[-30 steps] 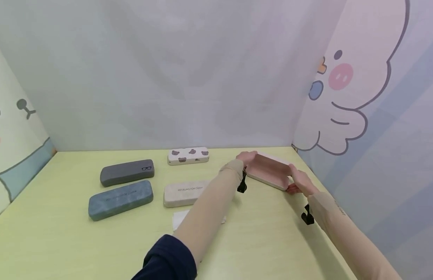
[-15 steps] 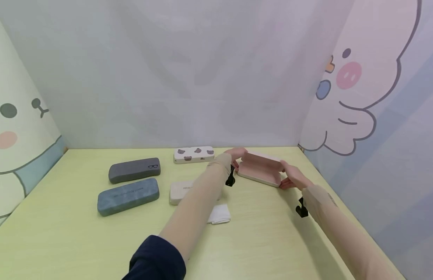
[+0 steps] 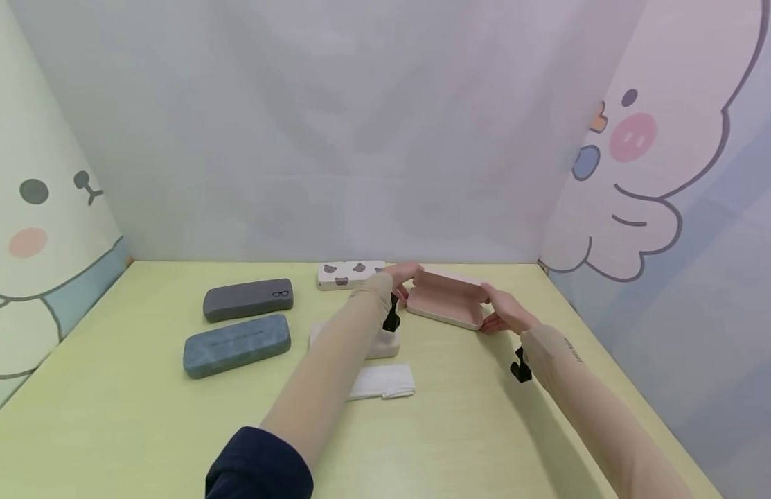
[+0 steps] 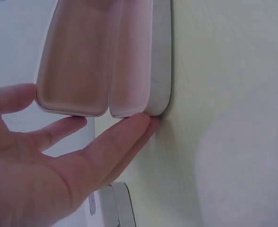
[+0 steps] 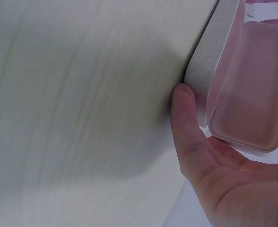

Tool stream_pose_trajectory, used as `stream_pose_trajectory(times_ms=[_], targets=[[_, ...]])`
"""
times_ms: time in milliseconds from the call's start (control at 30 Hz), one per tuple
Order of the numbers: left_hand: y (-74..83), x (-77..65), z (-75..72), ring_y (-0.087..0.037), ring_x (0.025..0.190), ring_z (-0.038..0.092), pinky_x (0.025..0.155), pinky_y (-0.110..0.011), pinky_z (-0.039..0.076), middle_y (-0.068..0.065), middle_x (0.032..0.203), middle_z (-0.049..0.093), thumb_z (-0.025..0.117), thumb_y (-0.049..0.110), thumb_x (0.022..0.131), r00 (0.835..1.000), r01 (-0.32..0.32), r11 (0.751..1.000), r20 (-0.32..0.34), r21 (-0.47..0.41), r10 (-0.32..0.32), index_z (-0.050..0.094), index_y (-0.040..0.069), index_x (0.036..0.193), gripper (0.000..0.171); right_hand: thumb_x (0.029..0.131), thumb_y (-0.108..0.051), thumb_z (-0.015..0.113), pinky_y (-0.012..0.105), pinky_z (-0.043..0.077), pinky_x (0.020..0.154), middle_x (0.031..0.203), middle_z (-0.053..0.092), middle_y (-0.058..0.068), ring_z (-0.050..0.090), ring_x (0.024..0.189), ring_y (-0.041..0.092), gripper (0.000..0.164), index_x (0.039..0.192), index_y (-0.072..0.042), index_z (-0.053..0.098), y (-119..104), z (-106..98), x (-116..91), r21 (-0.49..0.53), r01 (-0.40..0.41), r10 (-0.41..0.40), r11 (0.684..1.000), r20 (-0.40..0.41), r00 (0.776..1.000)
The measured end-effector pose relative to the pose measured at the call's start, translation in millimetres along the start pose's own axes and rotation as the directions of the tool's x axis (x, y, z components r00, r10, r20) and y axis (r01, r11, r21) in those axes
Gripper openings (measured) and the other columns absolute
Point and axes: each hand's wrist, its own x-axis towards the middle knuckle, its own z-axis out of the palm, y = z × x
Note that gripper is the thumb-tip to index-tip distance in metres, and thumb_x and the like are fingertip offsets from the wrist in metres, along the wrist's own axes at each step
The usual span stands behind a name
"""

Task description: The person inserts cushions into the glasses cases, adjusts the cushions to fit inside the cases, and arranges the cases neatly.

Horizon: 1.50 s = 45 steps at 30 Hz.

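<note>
An open glasses case (image 3: pixel 446 305) with a pink lining and a pale outer shell stands on the table at the right, its lid raised at the back. My left hand (image 3: pixel 402 276) holds its left end. In the left wrist view that thumb touches the lid's rim, while the fingers (image 4: pixel 125 137) lie along the ends of lid and base. At the right end my right hand (image 3: pixel 508 313) holds it the same way. The right wrist view shows one finger (image 5: pixel 184 106) against the base near the tabletop and the thumb at the lid's edge.
Left of the open case lie a spotted white case (image 3: pixel 350 275), a dark grey case (image 3: pixel 248 300) and a blue case (image 3: pixel 237 345). My left forearm partly covers a beige case (image 3: pixel 385 344) and a folded white cloth (image 3: pixel 385 381). A curtain (image 3: pixel 335 138) closes the back.
Both hands have moved the open case leftward, closer to the spotted case. Its base and raised lid now both show. The head view has turned slightly left.
</note>
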Motion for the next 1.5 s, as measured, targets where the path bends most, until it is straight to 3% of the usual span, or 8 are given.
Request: stream_pose_trajectory(times_ms=[233, 467, 767, 933, 1133, 1233, 1367, 1500], targets=[[-7.3, -15.0, -18.8, -0.044, 0.125, 0.049, 0.103, -0.046, 0.046, -0.018, 0.157, 0.025, 0.044, 0.027, 0.093, 0.999, 0.007, 1.000, -0.053, -0.020, -0.009, 0.034, 0.007, 0.147, 0.058, 0.100, -0.056, 0.020, 0.036, 0.058, 0.073, 0.087, 0.066, 0.020, 0.068, 0.069, 0.018, 0.077, 0.137, 0.011, 0.029, -14, 16, 8, -0.015, 0.023, -0.023, 1.000, 0.008, 1.000], [-13.3, -23.2, -33.8, -0.049, 0.131, 0.041, 0.108, -0.052, 0.038, -0.017, 0.160, 0.014, 0.039, 0.023, 0.097, 1.000, 0.012, 1.000, 0.007, -0.026, -0.012, 0.026, 0.005, 0.150, 0.057, 0.100, -0.056, 0.021, 0.035, 0.058, 0.073, 0.093, 0.062, 0.022, 0.067, 0.069, 0.019, 0.076, 0.137, 0.011, 0.029, -22, 31, 14, -0.045, 0.043, -0.043, 0.998, 0.022, 0.999], [-30.4, -2.2, -30.4, -0.045, 0.126, 0.048, 0.102, -0.049, 0.046, -0.014, 0.160, 0.019, 0.036, 0.032, 0.099, 0.999, -0.009, 0.999, -0.048, 0.039, 0.011, 0.029, 0.013, 0.150, 0.056, 0.099, -0.058, 0.020, 0.038, 0.058, 0.074, 0.090, 0.064, 0.023, 0.068, 0.070, 0.019, 0.080, 0.137, 0.012, 0.028, -20, 32, 15, -0.055, 0.049, -0.047, 0.997, 0.052, 0.998], [-32.3, -5.5, -33.1, -0.043, 0.128, 0.047, 0.100, -0.047, 0.048, -0.019, 0.154, 0.031, 0.035, 0.044, 0.101, 0.992, -0.040, 0.994, -0.118, 0.100, 0.052, 0.027, 0.010, 0.151, 0.061, 0.095, -0.067, 0.016, 0.040, 0.058, 0.079, 0.114, 0.057, 0.038, 0.070, 0.079, 0.025, 0.094, 0.143, 0.014, 0.021, -23, 29, 13, -0.053, 0.037, -0.033, 0.998, 0.077, 0.996], [-26.1, -26.1, -49.1, -0.036, 0.126, 0.053, 0.095, -0.040, 0.052, -0.020, 0.149, 0.039, 0.032, 0.051, 0.101, 0.949, -0.137, 0.960, -0.246, 0.242, 0.198, 0.024, 0.002, 0.151, 0.071, 0.092, -0.072, 0.013, 0.040, 0.057, 0.081, 0.127, 0.048, 0.039, 0.069, 0.085, 0.029, 0.102, 0.148, 0.013, 0.008, -34, 15, 0, -0.189, 0.056, -0.055, 0.980, 0.011, 0.998], [-26.0, -42.7, -59.5, -0.030, 0.105, 0.064, 0.081, -0.031, 0.054, -0.018, 0.145, 0.045, 0.032, 0.053, 0.100, 0.912, -0.153, 0.928, -0.312, 0.340, 0.266, 0.030, 0.001, 0.148, 0.071, 0.093, -0.071, 0.013, 0.039, 0.057, 0.078, 0.120, 0.050, 0.035, 0.067, 0.087, 0.031, 0.099, 0.143, 0.013, 0.021, -44, 6, -13, -0.285, 0.091, -0.104, 0.954, -0.032, 0.994], [-30.8, -67.2, -70.2, -0.018, 0.064, 0.053, 0.063, -0.028, 0.044, -0.020, 0.120, 0.062, 0.034, 0.053, 0.100, 0.872, -0.155, 0.903, -0.373, 0.400, 0.315, 0.049, 0.001, 0.132, 0.063, 0.093, -0.070, 0.012, 0.038, 0.054, 0.076, 0.127, 0.046, 0.031, 0.062, 0.097, 0.037, 0.094, 0.138, 0.011, 0.030, -59, -2, -32, -0.403, 0.147, -0.185, 0.903, -0.057, 0.981], [-38.8, -90.2, -74.3, -0.017, 0.067, 0.054, 0.067, -0.032, 0.046, -0.012, 0.098, 0.064, 0.037, 0.053, 0.099, 0.852, -0.153, 0.885, -0.396, 0.440, 0.343, 0.056, 0.006, 0.109, 0.052, 0.093, -0.071, 0.013, 0.050, 0.047, 0.089, 0.138, 0.041, 0.033, 0.052, 0.117, 0.045, 0.092, 0.144, 0.006, 0.026, -72, 1, -50, -0.481, 0.189, -0.243, 0.856, -0.051, 0.969]])
